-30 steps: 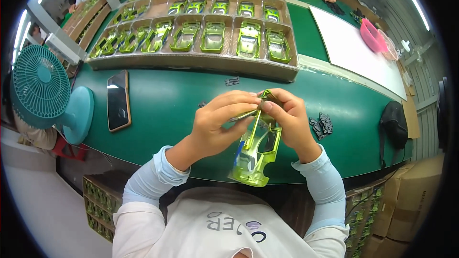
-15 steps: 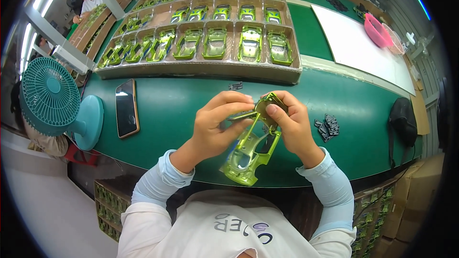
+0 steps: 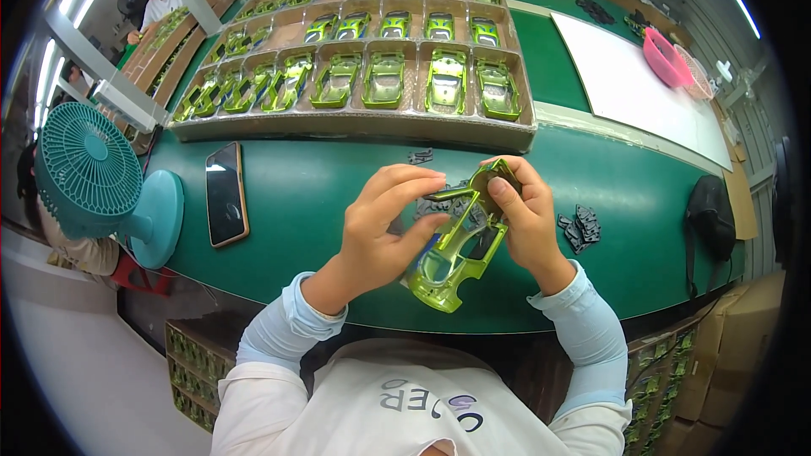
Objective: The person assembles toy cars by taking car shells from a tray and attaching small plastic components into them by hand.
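A green toy car body shell [image 3: 457,263] with clear windows hangs tilted in front of me, over the near part of the table. My right hand [image 3: 525,211] grips its upper end, thumb pressed on the inner face and fingers behind. My left hand [image 3: 384,215] is beside the shell's left side, thumb and fingers spread apart around a jutting green part of it. Whether the left fingertips touch that part, I cannot tell. Behind the shell lie small grey plastic parts [image 3: 432,208], partly hidden by it and by my left hand.
A divided cardboard tray [image 3: 355,125] of similar car shells stands ahead. Left are a phone [image 3: 224,194] and a teal fan [image 3: 93,169]. Dark plastic parts [image 3: 579,228] lie right, near a black bag [image 3: 711,215]. A pink basket [image 3: 666,57] sits far right. Other people work across the table.
The car shell and my right hand have shifted slightly right, and the shell's lower end has risen a little. The grey parts behind it show more. My left fingers are farther from the shell.
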Available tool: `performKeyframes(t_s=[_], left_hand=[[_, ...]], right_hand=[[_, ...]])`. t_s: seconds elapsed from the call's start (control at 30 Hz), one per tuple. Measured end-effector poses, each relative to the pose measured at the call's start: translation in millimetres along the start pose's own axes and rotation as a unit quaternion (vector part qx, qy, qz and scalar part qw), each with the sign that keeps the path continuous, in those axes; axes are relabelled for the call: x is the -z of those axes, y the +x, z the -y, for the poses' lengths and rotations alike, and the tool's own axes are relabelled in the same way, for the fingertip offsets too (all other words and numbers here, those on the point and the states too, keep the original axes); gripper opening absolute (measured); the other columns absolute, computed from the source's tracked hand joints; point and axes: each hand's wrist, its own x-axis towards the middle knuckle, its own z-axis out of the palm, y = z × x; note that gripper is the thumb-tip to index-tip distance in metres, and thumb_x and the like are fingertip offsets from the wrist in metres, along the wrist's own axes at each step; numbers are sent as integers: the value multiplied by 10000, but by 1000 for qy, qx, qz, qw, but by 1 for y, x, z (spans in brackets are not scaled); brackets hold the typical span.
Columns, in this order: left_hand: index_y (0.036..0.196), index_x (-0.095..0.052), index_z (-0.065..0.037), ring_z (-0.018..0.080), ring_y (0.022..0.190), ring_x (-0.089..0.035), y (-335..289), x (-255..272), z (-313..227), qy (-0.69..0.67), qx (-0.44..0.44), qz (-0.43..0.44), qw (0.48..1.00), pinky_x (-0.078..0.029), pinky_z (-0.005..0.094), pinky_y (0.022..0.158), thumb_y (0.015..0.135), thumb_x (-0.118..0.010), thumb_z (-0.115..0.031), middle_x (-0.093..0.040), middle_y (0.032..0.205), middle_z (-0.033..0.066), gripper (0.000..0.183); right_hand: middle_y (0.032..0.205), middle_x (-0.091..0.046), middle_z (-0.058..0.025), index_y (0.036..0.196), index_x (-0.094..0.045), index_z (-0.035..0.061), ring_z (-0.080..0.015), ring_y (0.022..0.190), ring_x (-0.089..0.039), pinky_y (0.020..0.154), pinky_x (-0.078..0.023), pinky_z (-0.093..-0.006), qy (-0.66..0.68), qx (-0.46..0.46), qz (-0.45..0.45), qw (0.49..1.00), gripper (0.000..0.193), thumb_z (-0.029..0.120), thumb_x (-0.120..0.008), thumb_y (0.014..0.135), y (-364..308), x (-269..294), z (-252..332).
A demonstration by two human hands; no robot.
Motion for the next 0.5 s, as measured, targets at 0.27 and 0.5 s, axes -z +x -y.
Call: performKeyframes(t_s=[0.27,0.5], left_hand=[[861,-569,-9,259,747,-533,-4,3,2,62,-54,64,995,-428,332,650,568,-606,50,-560,800,103,301],[783,-540,4,250,687,-510,-3,-6,1,125,-115,100,980,-407,333,597,546,-610,46,-530,751,97,251]], right_hand=[[856,-526,-69,983,-530,14,-170,740,-509,649,-417,-262,-294,225,70,926,233,109,-537,771,3,0,11],[721,-522,-97,880,-563,1,-235,617,-509,513,-416,-303,-391,415,134,810,294,-6,-653,601,-2,-9,17]])
